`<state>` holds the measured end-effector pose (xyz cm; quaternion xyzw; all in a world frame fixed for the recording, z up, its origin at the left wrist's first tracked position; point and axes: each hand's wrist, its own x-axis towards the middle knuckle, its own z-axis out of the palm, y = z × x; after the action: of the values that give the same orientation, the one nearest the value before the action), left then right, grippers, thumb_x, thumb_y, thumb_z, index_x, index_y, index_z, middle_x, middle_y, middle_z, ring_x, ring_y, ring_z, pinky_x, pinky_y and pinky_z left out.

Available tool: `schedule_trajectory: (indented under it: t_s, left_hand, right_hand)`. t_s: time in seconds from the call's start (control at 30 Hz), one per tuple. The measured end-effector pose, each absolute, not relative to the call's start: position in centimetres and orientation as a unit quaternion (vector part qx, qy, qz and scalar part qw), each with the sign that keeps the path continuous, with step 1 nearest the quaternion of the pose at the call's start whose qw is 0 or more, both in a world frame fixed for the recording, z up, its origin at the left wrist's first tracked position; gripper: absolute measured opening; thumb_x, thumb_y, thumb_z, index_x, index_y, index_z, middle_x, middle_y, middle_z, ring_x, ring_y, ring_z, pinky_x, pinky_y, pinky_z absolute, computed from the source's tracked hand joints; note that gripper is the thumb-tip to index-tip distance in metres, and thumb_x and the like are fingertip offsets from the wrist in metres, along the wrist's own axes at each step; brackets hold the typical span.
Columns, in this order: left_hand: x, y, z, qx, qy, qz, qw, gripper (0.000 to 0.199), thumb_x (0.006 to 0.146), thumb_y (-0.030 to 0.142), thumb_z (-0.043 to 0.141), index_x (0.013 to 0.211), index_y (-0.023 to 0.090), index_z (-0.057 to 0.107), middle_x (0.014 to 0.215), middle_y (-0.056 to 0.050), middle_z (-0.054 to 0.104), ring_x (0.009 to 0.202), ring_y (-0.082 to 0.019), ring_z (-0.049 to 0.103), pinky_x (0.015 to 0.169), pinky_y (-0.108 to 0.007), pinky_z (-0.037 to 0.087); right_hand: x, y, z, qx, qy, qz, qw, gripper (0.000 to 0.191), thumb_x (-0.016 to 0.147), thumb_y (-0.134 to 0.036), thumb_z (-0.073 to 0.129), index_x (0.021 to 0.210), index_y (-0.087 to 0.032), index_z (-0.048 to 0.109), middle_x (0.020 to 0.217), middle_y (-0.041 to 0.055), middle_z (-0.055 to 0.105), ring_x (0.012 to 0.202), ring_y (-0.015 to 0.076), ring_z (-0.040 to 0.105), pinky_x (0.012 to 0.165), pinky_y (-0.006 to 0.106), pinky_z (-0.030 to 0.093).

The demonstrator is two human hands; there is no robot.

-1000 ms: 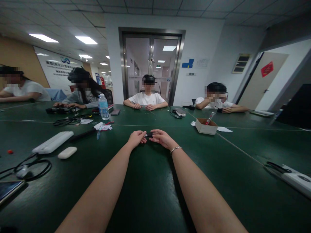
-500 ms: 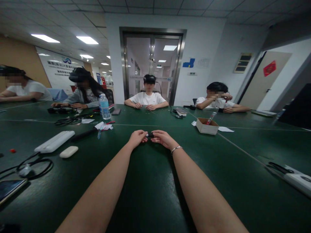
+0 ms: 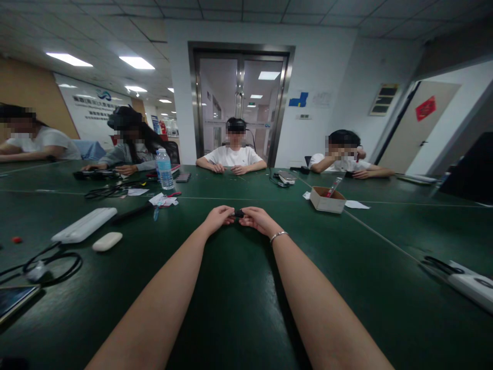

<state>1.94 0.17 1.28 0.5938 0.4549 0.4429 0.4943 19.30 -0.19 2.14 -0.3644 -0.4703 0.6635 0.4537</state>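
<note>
Between my two hands, just above the green table (image 3: 239, 288), is a small black object (image 3: 238, 213), too small to name. My left hand (image 3: 219, 218) pinches its left end with thumb and fingertips. On its other end, the fingers of my right hand (image 3: 260, 219) are closed, and a silver bracelet (image 3: 278, 236) circles that wrist. Both forearms reach forward from the bottom of the view.
To the left lie a white power bank (image 3: 84, 225), a white oval case (image 3: 107, 241), cables, a phone (image 3: 17, 303) and a water bottle (image 3: 165, 169). An open box (image 3: 328, 200) stands at the right. Several people sit across the table.
The hands have come slightly closer together, and the silvery part seen earlier on the small object no longer shows. The view has shifted slightly.
</note>
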Motion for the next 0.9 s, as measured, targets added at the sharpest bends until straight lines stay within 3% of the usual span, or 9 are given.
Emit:
schedule_trajectory:
  t_s: [0.17, 0.3, 0.47, 0.6, 0.9]
  left_hand:
    - [1.97, 0.08, 1.35, 0.61, 0.462, 0.448, 0.463, 0.024, 0.08, 0.032, 0.052, 0.088, 0.011, 0.058, 0.057, -0.001, 0.056, 0.049, -0.008, 0.051, 0.05, -0.02, 0.041]
    - [1.93, 0.02, 1.35, 0.603, 0.449, 0.46, 0.472, 0.02, 0.075, 0.027, 0.057, 0.088, 0.011, 0.058, 0.066, -0.002, 0.058, 0.054, -0.008, 0.052, 0.053, -0.02, 0.042]
    - [1.8, 0.19, 1.3, 0.619, 0.466, 0.445, 0.45, 0.024, 0.079, 0.031, 0.051, 0.089, 0.011, 0.059, 0.061, -0.001, 0.055, 0.05, -0.008, 0.049, 0.048, -0.019, 0.039]
    - [1.75, 0.23, 1.21, 0.628, 0.468, 0.45, 0.428, 0.022, 0.076, 0.028, 0.055, 0.09, 0.013, 0.06, 0.071, -0.002, 0.057, 0.055, -0.008, 0.049, 0.05, -0.019, 0.04]
    - [1.86, 0.29, 1.1, 0.639, 0.475, 0.429, 0.426, 0.027, 0.079, 0.032, 0.048, 0.092, 0.013, 0.061, 0.065, -0.001, 0.055, 0.051, -0.007, 0.045, 0.045, -0.017, 0.036]
  right_hand:
    - [19.41, 0.05, 1.94, -0.365, -0.47, 0.666, 0.45, 0.003, 0.086, -0.007, 0.052, 0.088, -0.006, 0.054, 0.056, 0.0046, 0.058, 0.053, 0.0154, 0.064, 0.052, 0.02, 0.056]
    - [19.49, 0.21, 1.81, -0.359, -0.473, 0.669, 0.448, 0.004, 0.087, -0.007, 0.052, 0.088, -0.006, 0.055, 0.057, 0.0053, 0.059, 0.053, 0.0152, 0.064, 0.053, 0.021, 0.056]
    - [19.53, 0.06, 2.0, -0.361, -0.472, 0.671, 0.443, 0.004, 0.086, -0.009, 0.054, 0.088, -0.006, 0.056, 0.059, 0.0055, 0.06, 0.054, 0.0151, 0.065, 0.054, 0.021, 0.056]
    - [19.56, -0.02, 2.09, -0.359, -0.474, 0.671, 0.442, 0.005, 0.086, -0.01, 0.054, 0.089, -0.006, 0.056, 0.061, 0.0071, 0.061, 0.055, 0.0148, 0.065, 0.054, 0.021, 0.056]
    - [19.57, 0.08, 1.97, -0.356, -0.477, 0.67, 0.444, 0.004, 0.086, -0.009, 0.054, 0.087, -0.006, 0.056, 0.062, 0.0069, 0.061, 0.055, 0.0148, 0.065, 0.054, 0.021, 0.056]
